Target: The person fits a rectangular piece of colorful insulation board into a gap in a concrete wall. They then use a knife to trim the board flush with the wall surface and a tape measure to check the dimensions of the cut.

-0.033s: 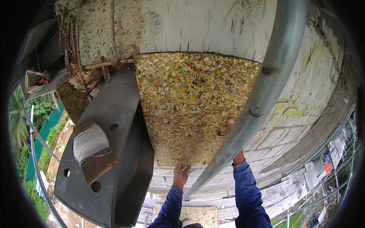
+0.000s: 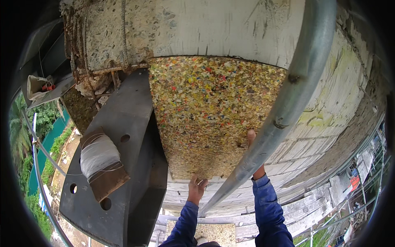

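Observation:
A large board pressed from multicoloured flakes (image 2: 214, 107) stands against the wall, mostly yellow with red and blue specks. At its lower edge my left hand (image 2: 196, 191) is closed, thumb up against the board and fingers bent at the edge. My right hand (image 2: 251, 139) is at the board's right side with its thumb on the front face. A thick grey metal pipe (image 2: 284, 111) slants in front of that hand and hides most of its fingers.
Left of the board is a dark steel bracket (image 2: 119, 107) with round holes, carrying a piece of brown board wrapped with white line (image 2: 100, 155). Rusty rebar (image 2: 84, 39) sticks out of broken concrete above. Scaffold tubes and planks (image 2: 312, 210) lie lower right; another flake board (image 2: 216, 234) is below.

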Demonstrator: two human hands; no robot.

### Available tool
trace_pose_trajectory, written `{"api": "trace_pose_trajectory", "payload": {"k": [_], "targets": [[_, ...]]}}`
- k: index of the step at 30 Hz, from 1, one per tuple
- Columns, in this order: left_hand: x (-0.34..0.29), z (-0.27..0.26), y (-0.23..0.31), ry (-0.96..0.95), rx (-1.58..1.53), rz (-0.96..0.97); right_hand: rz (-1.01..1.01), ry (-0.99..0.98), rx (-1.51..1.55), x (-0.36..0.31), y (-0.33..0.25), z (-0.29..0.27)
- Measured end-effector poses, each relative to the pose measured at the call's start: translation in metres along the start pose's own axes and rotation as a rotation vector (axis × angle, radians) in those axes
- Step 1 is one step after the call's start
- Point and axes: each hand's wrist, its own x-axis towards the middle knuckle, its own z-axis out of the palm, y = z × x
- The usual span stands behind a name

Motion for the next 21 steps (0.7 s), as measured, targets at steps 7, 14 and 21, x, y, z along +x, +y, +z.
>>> {"api": "trace_pose_trajectory", "payload": {"k": [7,14,21], "targets": [[0.006,0.004,0.002,0.06,-0.032,0.027,0.013,0.169,-0.189,0.017,-0.074,0.015],[-0.001,0.01,-0.005,0.172,-0.012,0.017,0.095,0.404,-0.416,0.026,-0.114,0.028],[-0.003,0.007,-0.002,0.262,-0.046,0.035,0.28,0.27,-0.113,0.014,-0.114,0.029]]}}
